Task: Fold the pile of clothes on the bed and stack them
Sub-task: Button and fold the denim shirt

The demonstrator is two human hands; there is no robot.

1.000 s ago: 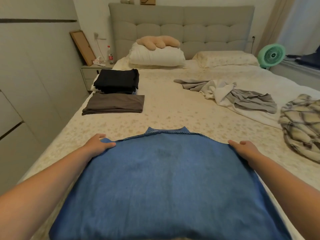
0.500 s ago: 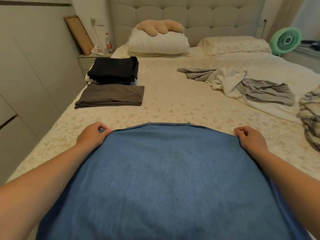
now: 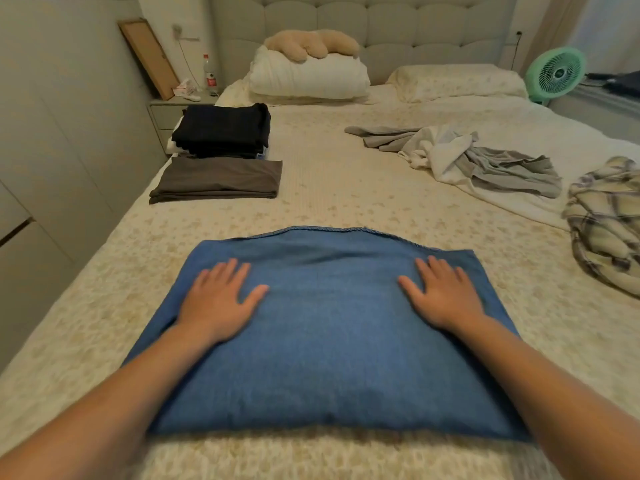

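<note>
A blue denim garment [image 3: 329, 341] lies folded into a flat rectangle on the bed [image 3: 346, 202] right in front of me. My left hand [image 3: 218, 299] rests flat on its left part, fingers spread. My right hand [image 3: 445, 292] lies flat on its right part in the same way. At the far left sit a folded dark brown garment [image 3: 216, 180] and, behind it, a stack of folded black clothes [image 3: 223, 129]. Unfolded grey and white clothes [image 3: 467, 157] lie crumpled at the right, with a plaid garment [image 3: 606, 220] by the right edge.
White folded bedding [image 3: 308, 76] with a beige plush on top and a pillow [image 3: 457, 81] sit at the headboard. A nightstand [image 3: 176, 109] with a bottle stands at the far left. A green fan [image 3: 556, 74] stands beyond the bed's right side.
Both hands let go of the denim's far corners after folding the garment toward me. They now lie flat on top of the shorter folded piece.
</note>
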